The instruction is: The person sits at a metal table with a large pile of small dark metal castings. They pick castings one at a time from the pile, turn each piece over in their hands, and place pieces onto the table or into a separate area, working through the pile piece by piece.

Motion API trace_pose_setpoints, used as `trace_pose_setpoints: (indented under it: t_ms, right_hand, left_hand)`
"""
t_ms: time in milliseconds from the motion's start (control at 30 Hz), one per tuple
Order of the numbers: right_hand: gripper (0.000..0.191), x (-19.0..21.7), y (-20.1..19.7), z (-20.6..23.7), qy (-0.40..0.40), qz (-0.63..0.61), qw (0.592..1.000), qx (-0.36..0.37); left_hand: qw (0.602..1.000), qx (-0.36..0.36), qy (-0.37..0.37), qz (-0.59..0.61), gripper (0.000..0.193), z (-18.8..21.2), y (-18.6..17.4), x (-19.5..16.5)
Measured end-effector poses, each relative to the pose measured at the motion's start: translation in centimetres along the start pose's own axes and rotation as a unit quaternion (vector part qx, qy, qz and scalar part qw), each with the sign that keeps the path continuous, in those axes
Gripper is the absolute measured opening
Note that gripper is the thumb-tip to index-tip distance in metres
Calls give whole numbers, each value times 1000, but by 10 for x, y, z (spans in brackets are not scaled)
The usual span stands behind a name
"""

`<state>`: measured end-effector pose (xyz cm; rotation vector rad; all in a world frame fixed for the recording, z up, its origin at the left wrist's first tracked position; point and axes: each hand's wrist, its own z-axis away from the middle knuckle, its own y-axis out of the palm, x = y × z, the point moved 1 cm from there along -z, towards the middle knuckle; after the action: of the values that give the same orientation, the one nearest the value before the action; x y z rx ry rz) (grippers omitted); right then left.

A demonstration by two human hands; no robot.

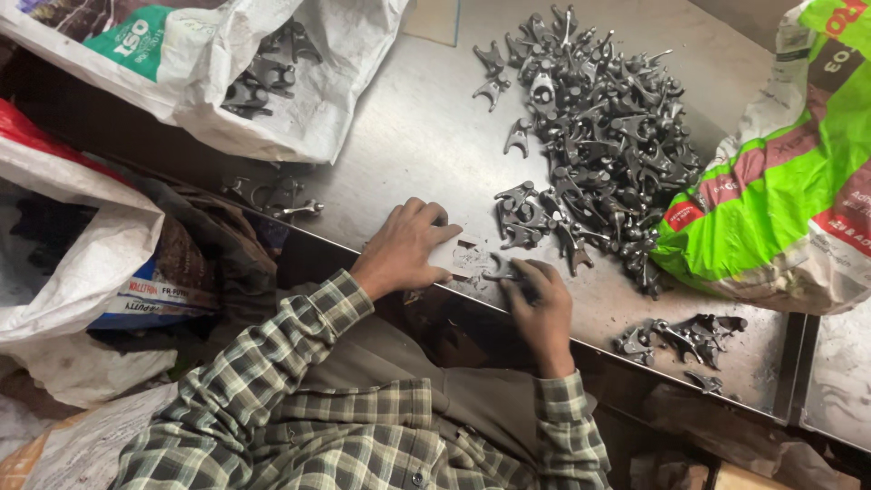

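My left hand (406, 247) lies palm down on the steel table (408, 136), fingers together, its tips touching a small white sheet (461, 256). My right hand (537, 308) is at the table's near edge, its fingers closed on a dark forked metal part (501, 269) that rests beside the sheet. A large heap of the same dark forked metal parts (599, 136) lies just beyond both hands, its nearest pieces a few centimetres from my right fingers. Both sleeves are green-and-white plaid.
A small cluster of parts (680, 336) lies to the right near the table edge, and a few more parts (277, 195) to the left. An open white sack (299, 109) with parts inside sits at the back left. A green and pink sack (789, 181) stands right. More sacks (82, 245) crowd the floor left.
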<state>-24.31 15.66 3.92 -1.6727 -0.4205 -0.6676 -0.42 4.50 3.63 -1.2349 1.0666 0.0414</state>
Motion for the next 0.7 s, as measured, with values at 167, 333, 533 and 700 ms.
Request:
trace_pose_setpoints:
  t_ms: [167,333,533,700]
  right_hand:
    - [34,15,13,-8,-45,28,999,4]
    - [33,20,17,-12,-38,29,999,17]
    - [33,5,29,-14,-29,-34,999,8]
    - [18,-31,8,-15,149,-435,886,-50]
  left_hand:
    - [1000,20,-1,10,69,-1,0,0]
    - [998,53,-12,15,74,-5,1,0]
    - [998,65,-9,26,74,-4,-5,-1]
    - [997,69,-22,28,74,-6,-5,-1]
